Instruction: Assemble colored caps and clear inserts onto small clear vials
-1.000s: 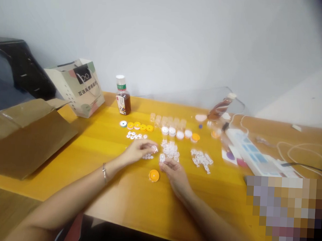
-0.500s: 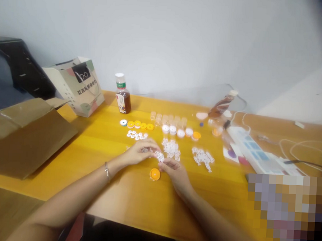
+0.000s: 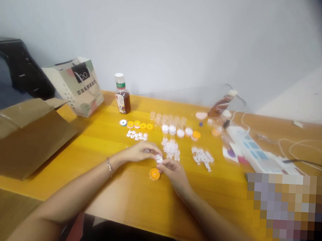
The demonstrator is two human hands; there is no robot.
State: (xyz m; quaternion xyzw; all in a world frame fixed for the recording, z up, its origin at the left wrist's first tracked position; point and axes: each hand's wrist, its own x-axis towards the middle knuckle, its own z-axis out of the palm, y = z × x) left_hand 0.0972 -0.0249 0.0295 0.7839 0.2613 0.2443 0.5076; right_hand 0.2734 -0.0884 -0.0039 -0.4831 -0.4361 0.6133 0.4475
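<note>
My left hand (image 3: 139, 151) and my right hand (image 3: 174, 171) meet over the yellow table (image 3: 99, 157), and between their fingertips is pinched a small white lattice piece (image 3: 159, 158). An orange cap (image 3: 154, 174) lies on the table just below the two hands. Two heaps of similar white pieces lie beyond, one (image 3: 171, 148) close to my fingers and one (image 3: 202, 158) further right. Small white buttons (image 3: 137, 135) are scattered beyond my left hand.
A row of yellow rings (image 3: 139, 125) and white lids (image 3: 176, 130) runs behind the heaps. A tea bottle (image 3: 122, 96) and a paper bag (image 3: 76, 85) stand at the back left, a cardboard box (image 3: 25, 135) at the left edge. A power strip (image 3: 253, 150) with cables lies at the right.
My hands have drawn together, and the white piece that sat at my left fingertips is now held between both hands above the orange cap.
</note>
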